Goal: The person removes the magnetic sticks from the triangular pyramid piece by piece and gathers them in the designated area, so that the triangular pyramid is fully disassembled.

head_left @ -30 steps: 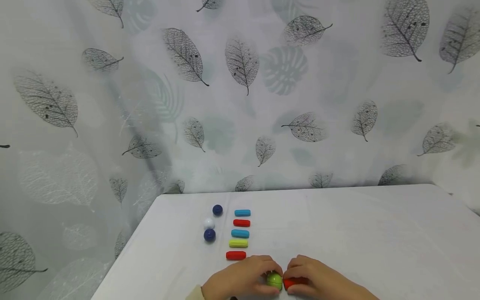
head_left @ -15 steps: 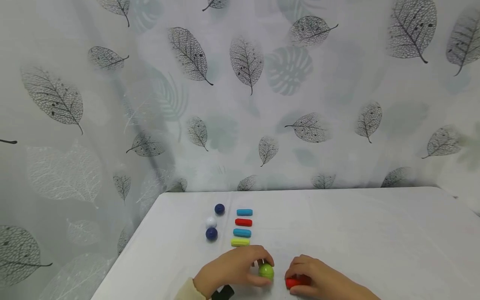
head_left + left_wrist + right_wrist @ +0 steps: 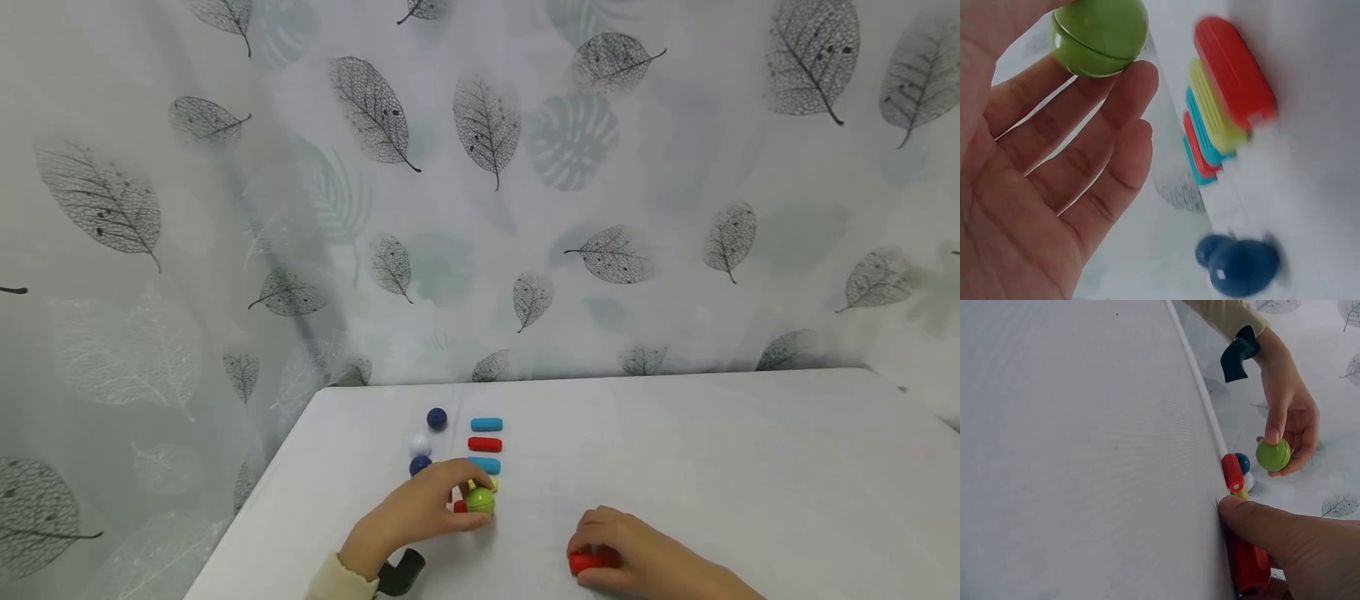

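Observation:
My left hand (image 3: 416, 510) pinches a shiny green ball (image 3: 481, 501) with a seam line, between thumb and fingers. In the left wrist view the ball (image 3: 1105, 37) sits at the top, with the other fingers spread below. A red ribbed stick (image 3: 1235, 72) lies beside that hand, first in a row with a yellow stick (image 3: 1215, 103) and more behind. Farther right, my right hand (image 3: 633, 554) grips another red stick (image 3: 587, 564) down on the table; its fingers cover part of it. The right wrist view shows the thumb along this red stick (image 3: 1249, 569).
Beyond the left hand lie two blue sticks and a red stick (image 3: 485, 445). Left of them are a dark blue ball (image 3: 437, 418), a white ball (image 3: 420, 444) and another dark blue ball (image 3: 419, 464). A leaf-print curtain (image 3: 480, 208) hangs behind the white table (image 3: 720, 467).
My left hand has carried the green ball left and away from the right hand, over to the near end of the stick row. My right hand stays in place on its red stick.

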The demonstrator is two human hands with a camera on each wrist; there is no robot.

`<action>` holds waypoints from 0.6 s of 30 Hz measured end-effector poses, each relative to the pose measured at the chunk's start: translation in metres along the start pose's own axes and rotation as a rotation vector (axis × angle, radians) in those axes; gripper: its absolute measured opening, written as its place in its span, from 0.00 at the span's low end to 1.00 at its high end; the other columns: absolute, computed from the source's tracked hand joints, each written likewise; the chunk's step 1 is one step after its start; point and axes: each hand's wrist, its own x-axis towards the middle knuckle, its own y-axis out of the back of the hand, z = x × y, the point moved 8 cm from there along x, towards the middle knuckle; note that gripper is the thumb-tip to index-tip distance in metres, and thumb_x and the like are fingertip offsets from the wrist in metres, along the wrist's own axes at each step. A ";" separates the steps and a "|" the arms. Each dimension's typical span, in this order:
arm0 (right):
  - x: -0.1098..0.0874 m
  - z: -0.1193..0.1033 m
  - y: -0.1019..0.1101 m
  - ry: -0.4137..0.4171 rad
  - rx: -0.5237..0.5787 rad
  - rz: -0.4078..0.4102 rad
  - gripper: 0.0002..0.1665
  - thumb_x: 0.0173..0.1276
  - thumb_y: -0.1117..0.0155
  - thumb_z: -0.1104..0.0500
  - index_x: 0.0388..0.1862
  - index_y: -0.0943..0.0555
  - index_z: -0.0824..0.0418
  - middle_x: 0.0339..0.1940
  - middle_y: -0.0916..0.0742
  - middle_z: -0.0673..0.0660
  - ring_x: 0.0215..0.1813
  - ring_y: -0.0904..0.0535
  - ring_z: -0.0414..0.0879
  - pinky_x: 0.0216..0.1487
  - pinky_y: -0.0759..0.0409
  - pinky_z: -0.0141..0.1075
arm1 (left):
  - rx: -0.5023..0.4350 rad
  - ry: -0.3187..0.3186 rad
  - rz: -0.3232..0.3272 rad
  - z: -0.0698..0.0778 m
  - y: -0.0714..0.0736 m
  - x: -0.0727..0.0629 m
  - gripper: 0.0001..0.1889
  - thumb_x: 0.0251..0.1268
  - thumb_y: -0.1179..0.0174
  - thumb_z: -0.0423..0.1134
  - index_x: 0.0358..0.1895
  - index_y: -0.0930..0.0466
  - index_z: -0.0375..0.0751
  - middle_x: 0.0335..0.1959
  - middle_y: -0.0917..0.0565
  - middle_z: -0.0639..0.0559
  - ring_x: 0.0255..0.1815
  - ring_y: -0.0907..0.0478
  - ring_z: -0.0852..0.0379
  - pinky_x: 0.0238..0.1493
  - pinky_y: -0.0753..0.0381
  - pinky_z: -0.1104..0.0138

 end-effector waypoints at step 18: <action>0.001 -0.001 0.001 0.021 -0.012 0.006 0.10 0.69 0.36 0.45 0.44 0.18 0.46 0.38 0.22 0.37 0.42 0.29 0.30 0.40 0.22 0.27 | 0.042 0.117 0.080 -0.063 0.026 -0.036 0.17 0.58 0.30 0.41 0.47 0.21 0.40 0.42 0.21 0.57 0.38 0.26 0.63 0.36 0.24 0.69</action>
